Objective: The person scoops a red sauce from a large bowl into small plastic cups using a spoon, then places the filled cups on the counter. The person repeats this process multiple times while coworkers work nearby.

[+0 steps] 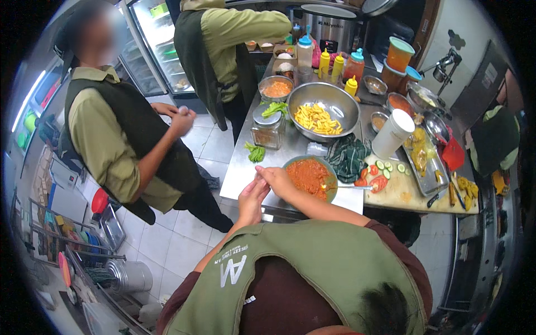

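Observation:
My left hand [252, 200] and my right hand [276, 179] meet at the front edge of the steel counter [234, 176], fingertips touching; whether anything small lies between them cannot be told. Just right of them is a bowl of red sauce [307, 176] with a spoon [347, 187] in it. Lettuce [254, 152] lies on the counter beyond my hands, near a square glass jar [266, 136] with more leaves on its lid. Farther back, a large steel bowl [349, 115] holds yellow fries [317, 119]. A dark checked cloth [348, 157] lies beside the sauce bowl.
At right, a cutting board [385, 199] bears sliced tomato and cucumber, a knife [433, 200] and a steel tray [429, 186]. A white canister [392, 134] stands behind. Squeeze bottles [324, 63] stand at the back. One co-worker [121, 138] stands at left, another [213, 54] beyond.

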Demonstrator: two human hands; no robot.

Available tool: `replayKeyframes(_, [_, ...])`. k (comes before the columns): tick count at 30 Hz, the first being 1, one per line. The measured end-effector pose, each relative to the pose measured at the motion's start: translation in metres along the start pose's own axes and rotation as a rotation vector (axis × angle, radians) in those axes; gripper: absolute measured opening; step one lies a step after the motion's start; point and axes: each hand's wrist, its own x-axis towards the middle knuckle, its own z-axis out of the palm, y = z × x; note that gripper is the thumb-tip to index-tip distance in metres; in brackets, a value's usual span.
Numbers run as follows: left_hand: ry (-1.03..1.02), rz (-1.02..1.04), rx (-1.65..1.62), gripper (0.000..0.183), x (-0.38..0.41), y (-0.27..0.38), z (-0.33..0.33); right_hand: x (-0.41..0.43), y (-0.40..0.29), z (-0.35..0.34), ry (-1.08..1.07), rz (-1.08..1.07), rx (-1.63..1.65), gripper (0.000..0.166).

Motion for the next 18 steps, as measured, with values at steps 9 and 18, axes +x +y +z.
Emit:
replayKeyframes(9, [0.049, -0.001, 0.786, 0.038, 0.075, -0.007, -0.065, -0.001, -0.020, -0.115, 0.349, 0.201, -0.776, 0.038])
replayKeyframes(18, [0.155, 0.323, 1.121, 0.040, 0.082, -0.008, -0.049, 0.010, 0.007, -0.142, 0.441, 0.178, -0.854, 0.044])
